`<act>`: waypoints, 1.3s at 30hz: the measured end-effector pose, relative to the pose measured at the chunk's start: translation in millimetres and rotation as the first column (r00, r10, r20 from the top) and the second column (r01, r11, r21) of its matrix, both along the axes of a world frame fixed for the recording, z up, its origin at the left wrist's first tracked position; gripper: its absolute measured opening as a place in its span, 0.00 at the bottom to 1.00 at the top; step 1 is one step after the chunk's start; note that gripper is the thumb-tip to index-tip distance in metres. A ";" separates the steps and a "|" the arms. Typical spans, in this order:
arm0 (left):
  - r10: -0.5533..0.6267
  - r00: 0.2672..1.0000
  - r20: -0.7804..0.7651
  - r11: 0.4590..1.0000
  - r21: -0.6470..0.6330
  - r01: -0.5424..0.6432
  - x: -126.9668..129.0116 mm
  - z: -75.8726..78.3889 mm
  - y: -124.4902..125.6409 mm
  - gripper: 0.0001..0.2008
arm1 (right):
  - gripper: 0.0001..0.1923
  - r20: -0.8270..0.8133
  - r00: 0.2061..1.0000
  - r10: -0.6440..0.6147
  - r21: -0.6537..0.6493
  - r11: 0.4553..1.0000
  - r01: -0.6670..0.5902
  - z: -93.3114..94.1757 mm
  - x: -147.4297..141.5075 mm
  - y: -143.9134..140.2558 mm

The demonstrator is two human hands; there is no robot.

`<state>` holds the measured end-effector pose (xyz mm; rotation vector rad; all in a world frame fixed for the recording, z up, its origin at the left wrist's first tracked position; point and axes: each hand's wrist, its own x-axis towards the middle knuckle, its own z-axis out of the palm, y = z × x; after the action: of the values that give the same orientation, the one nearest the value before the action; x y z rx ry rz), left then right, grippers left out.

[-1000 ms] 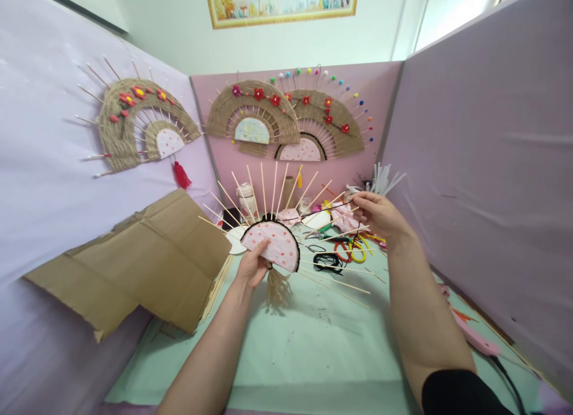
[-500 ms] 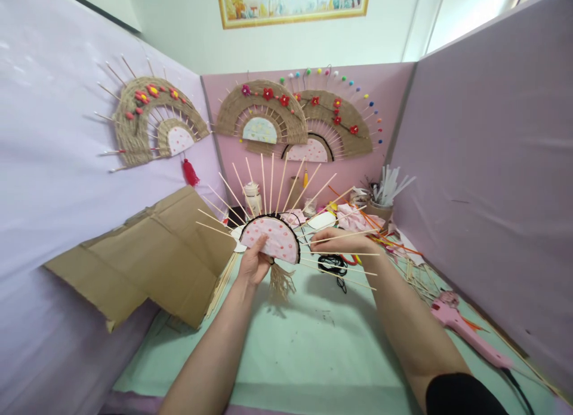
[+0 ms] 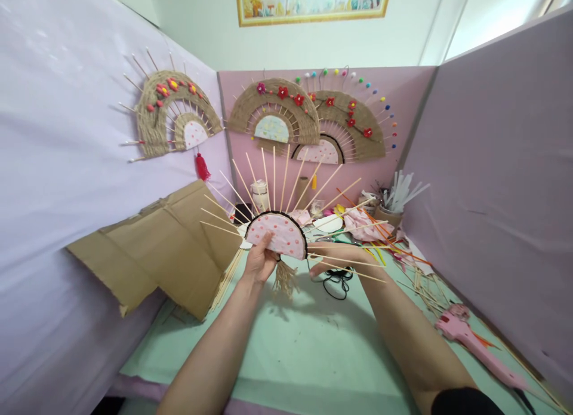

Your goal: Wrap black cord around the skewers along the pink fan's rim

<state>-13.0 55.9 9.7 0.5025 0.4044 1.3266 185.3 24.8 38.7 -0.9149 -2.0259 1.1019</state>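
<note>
My left hand (image 3: 259, 264) holds up a half-round fan frame (image 3: 278, 234): a pink dotted semicircle edged in black cord, with several thin wooden skewers fanning out from it. A tuft of jute twine (image 3: 285, 279) hangs from its base. My right hand (image 3: 336, 258) is low behind the frame's right-hand skewers, just above a tangle of black cord (image 3: 336, 279) on the green table; whether its fingers pinch the cord is hidden by the skewers.
Folded brown cardboard (image 3: 163, 243) leans at the left. Three finished jute fans (image 3: 273, 113) hang on the pink and lilac partition walls. Craft clutter, fabric scraps (image 3: 364, 225) and a cup of white sticks (image 3: 396, 201) fill the back right. A pink glue gun (image 3: 468, 336) lies at right.
My right hand has dropped from up by the skewer tips at right down to the black cord on the table behind the fan. The left hand keeps holding the frame.
</note>
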 end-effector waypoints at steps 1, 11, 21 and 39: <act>0.001 1.000 -0.012 1.000 -0.004 -0.001 0.3 0.1 -0.3 0.07 | 0.19 0.020 0.999 0.027 0.026 0.999 -0.028 2.0 0.7 -2.1; -0.063 0.998 -0.023 0.998 0.026 0.064 12.1 -3.0 -12.4 0.10 | 0.25 -0.421 0.875 -0.238 -0.067 0.970 0.232 -42.8 -30.6 -45.1; -0.229 0.923 -0.310 0.924 0.229 0.307 21.0 -12.1 -30.7 0.18 | 0.13 -0.659 0.614 -0.434 -0.224 0.893 0.391 -65.6 -13.7 -58.2; -0.157 0.931 -0.328 0.935 0.254 0.247 16.2 -8.9 -26.7 0.15 | 0.10 -0.561 0.598 -0.573 -0.242 0.804 0.543 -46.0 37.0 -63.5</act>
<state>3.2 29.2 0.8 0.9801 0.3970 1.1113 222.3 -38.7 -7.3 -0.9615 -1.0565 0.9138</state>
